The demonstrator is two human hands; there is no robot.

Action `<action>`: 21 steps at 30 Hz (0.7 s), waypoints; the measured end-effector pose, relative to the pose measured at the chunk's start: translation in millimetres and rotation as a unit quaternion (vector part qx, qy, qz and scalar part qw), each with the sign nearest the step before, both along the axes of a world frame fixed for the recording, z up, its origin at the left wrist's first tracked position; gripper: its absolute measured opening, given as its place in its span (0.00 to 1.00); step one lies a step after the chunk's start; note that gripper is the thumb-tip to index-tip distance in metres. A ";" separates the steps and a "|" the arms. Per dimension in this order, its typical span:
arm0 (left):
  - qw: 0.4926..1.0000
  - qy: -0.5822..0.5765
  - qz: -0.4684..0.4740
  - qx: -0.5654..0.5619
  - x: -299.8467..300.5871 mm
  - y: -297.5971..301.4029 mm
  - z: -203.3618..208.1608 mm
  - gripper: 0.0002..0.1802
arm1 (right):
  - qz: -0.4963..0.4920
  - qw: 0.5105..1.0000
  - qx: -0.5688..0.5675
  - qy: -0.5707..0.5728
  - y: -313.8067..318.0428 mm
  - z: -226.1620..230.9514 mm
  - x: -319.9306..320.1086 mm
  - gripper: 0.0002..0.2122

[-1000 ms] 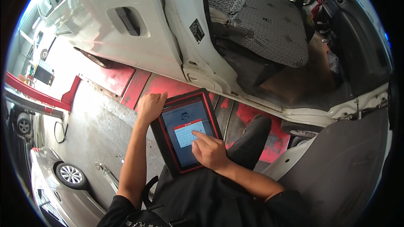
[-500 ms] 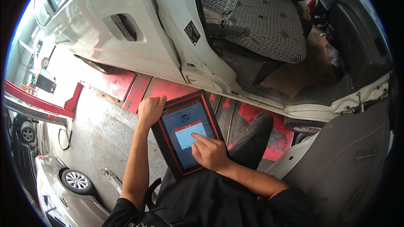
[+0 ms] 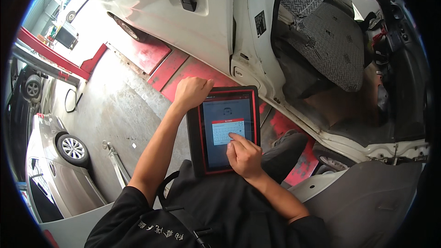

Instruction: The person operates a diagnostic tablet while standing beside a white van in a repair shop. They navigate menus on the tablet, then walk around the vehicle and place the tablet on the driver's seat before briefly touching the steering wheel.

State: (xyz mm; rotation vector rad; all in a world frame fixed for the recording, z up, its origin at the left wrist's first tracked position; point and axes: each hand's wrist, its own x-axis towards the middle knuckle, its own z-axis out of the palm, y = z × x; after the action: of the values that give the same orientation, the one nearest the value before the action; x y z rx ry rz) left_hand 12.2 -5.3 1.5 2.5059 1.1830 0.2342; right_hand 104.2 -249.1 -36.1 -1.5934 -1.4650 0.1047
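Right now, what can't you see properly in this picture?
All in the head view:
- Tablet: its screen shows a keyboard box, but the keys are too small to read.
- Left hand: its fingers curl behind the tablet's top edge, hidden.
- Right hand: it covers the screen's lower part beneath it.
- Grey car: cut off by the picture's dark rim.
- Car seat: the white car's door frame hides its near side.

A red-framed black rectangular tablet (image 3: 227, 131), upright before the person, shows a grey-blue screen (image 3: 226, 131) with a small white, red-topped panel at its middle, while a small dark rectangular sticker (image 3: 260, 23) sits on the white car's door pillar, near the pillar's upper edge.
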 end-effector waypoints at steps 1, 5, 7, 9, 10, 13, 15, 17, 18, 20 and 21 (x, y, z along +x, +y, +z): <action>1.000 -0.008 -0.003 0.003 -0.9 0.9 -1.8 0.29 | 0.002 1.000 0.001 -0.002 0.5 -0.2 -0.4 0.06; 1.000 -0.028 -0.009 0.011 -0.6 1.1 -6.9 0.29 | 0.013 1.000 -0.018 -0.001 1.7 1.3 -2.5 0.06; 0.999 -0.032 -0.010 0.013 0.9 0.5 -6.9 0.29 | 0.014 1.000 -0.024 -0.003 2.3 3.1 -2.6 0.05; 0.999 -0.035 -0.009 0.015 1.3 0.4 -7.4 0.29 | 0.009 1.000 -0.019 -0.006 2.0 2.4 -2.9 0.06; 0.999 -0.035 -0.008 0.015 1.1 0.5 -7.8 0.29 | 0.006 1.000 -0.016 -0.008 1.5 1.8 -2.6 0.06; 0.999 -0.034 -0.005 0.013 0.0 0.7 -7.5 0.29 | -0.003 1.000 -0.022 -0.012 0.0 -0.6 -1.2 0.06; 1.000 -0.030 -0.001 0.009 0.3 0.7 -5.2 0.29 | -0.003 1.000 -0.025 -0.012 0.8 0.1 -0.8 0.06; 1.000 -0.027 -0.002 0.011 1.1 -0.1 -4.3 0.29 | -0.006 0.999 -0.031 -0.013 2.3 0.3 -1.0 0.07; 1.000 -0.025 -0.002 0.011 1.1 -0.5 -4.0 0.29 | -0.008 0.999 -0.036 -0.015 3.3 -0.1 -1.4 0.07; 1.000 -0.022 -0.004 0.013 0.6 0.1 -6.0 0.28 | -0.004 0.999 -0.029 -0.014 3.4 0.1 -1.9 0.07; 1.000 -0.021 -0.005 0.014 0.9 -0.4 -5.2 0.28 | 0.003 1.000 -0.017 -0.011 1.6 0.1 -2.4 0.07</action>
State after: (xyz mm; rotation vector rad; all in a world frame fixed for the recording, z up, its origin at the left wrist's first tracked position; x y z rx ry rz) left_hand 13.1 -5.7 -3.7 2.5168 1.1592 0.3018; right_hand 101.8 -247.5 -36.0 -1.6224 -1.4910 0.1160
